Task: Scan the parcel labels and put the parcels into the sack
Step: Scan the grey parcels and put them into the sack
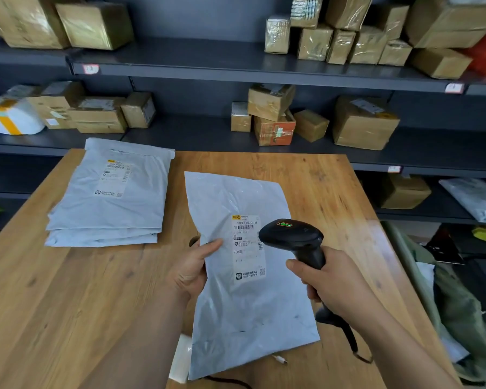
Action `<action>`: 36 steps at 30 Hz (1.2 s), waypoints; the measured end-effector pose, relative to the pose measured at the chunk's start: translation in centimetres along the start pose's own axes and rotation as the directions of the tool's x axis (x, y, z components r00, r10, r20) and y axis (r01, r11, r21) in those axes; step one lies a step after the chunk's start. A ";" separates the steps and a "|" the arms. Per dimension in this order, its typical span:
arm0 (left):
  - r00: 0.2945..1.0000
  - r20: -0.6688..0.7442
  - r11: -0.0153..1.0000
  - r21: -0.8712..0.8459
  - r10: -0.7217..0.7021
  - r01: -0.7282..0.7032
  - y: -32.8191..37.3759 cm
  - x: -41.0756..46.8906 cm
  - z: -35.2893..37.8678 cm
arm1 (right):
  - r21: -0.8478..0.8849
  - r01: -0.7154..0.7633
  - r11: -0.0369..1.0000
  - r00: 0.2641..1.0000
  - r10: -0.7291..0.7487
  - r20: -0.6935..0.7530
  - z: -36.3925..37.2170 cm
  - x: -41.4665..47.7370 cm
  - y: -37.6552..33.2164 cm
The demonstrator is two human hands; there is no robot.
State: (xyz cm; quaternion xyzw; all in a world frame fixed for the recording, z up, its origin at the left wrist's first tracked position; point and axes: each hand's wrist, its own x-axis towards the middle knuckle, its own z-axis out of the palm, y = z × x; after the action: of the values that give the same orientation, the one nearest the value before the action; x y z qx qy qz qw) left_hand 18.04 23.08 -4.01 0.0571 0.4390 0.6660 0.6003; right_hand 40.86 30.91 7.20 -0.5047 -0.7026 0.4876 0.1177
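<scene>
My left hand (192,269) grips the left edge of a grey plastic mailer parcel (244,299), held up over the wooden table (68,290) with its white label (247,248) facing me. My right hand (331,284) holds a black barcode scanner (295,238) by its handle, with its head just right of the label and pointed at it. A green light shows on top of the scanner. A stack of more grey mailers (110,197) lies at the table's far left. The olive-green sack (446,299) hangs open off the table's right edge.
Dark shelves (208,60) behind the table hold several cardboard boxes and a few bagged parcels. The scanner's cable (354,343) trails down toward the table's near right edge. A small white object (181,357) lies under the held parcel's near corner.
</scene>
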 end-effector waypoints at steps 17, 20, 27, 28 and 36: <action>0.998 0.059 0.999 -0.038 0.021 -0.019 -0.6 0.7 4.9 | -0.027 -0.005 1.000 0.968 -0.002 -0.252 -7.3 -2.3 2.3; 0.993 0.117 0.999 -0.035 0.014 -0.010 -1.6 1.1 8.8 | -0.027 -0.026 0.999 0.947 0.016 -0.320 -10.8 -3.5 4.1; 0.990 0.141 1.000 -0.010 0.030 -0.029 -7.1 3.5 19.0 | -0.031 -0.066 0.997 0.890 0.045 -0.454 -20.9 -6.0 10.4; 0.990 0.137 1.000 0.003 0.030 -0.031 -8.2 4.0 20.5 | -0.031 -0.079 0.996 0.887 0.055 -0.458 -22.6 -6.2 11.7; 0.996 0.075 0.999 0.021 -0.048 0.046 -21.0 7.9 32.0 | 0.060 -0.106 0.992 0.902 0.122 -0.413 -35.2 -6.5 22.6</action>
State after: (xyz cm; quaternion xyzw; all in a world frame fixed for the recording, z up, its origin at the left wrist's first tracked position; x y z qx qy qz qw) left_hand 50.94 44.08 -1.78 0.0776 0.4235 0.6448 0.6315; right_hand 80.45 45.78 8.59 -0.6349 -0.6217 0.3877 0.2451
